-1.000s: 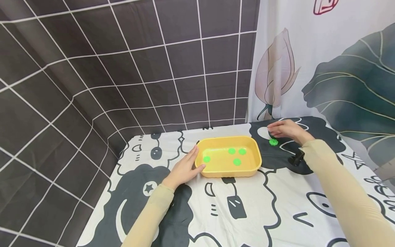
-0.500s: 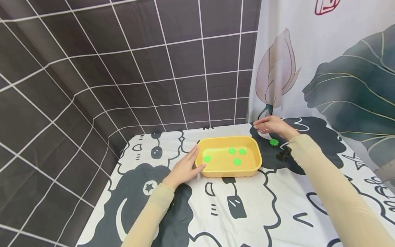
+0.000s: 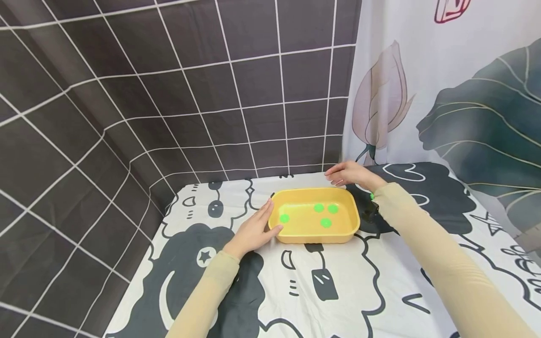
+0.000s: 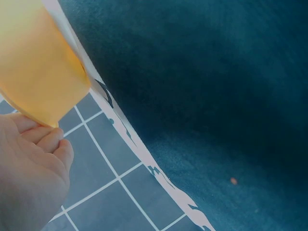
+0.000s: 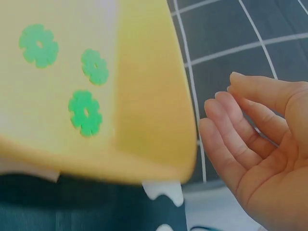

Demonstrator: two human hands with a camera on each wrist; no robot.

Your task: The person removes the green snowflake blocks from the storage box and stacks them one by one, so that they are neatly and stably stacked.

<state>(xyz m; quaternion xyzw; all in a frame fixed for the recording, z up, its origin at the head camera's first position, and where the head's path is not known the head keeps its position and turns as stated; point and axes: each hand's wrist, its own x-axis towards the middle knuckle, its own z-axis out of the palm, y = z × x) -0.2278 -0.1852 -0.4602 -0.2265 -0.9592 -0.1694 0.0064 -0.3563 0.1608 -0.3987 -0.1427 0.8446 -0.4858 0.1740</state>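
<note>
A shallow yellow plastic tray (image 3: 313,238) stands on the patterned cloth, seen in all three views. Several green flower-shaped discs lie flat in it; one disc (image 3: 326,223) is near its middle front. My left hand (image 3: 251,234) holds the tray's left end, thumb at the near corner and fingers along the side; in the left wrist view the fingertips bend at the rim. Just beyond the tray's far right corner is my right hand (image 3: 348,173), fingers loosely bent, nothing visible between them. Another green disc (image 3: 372,196) outside the tray is mostly hidden by the right sleeve.
A black and white cartoon cloth (image 3: 338,300) covers the surface. Dark grid-patterned fabric (image 3: 253,84) hangs behind and to the left, and a flower-print curtain (image 3: 389,94) hangs at the back right. A small black device (image 3: 370,213) sits at the right cuff.
My right hand has moved left, from above the loose green disc to the tray's far right corner. The sleeve now covers most of that disc. The left hand and tray stay put.
</note>
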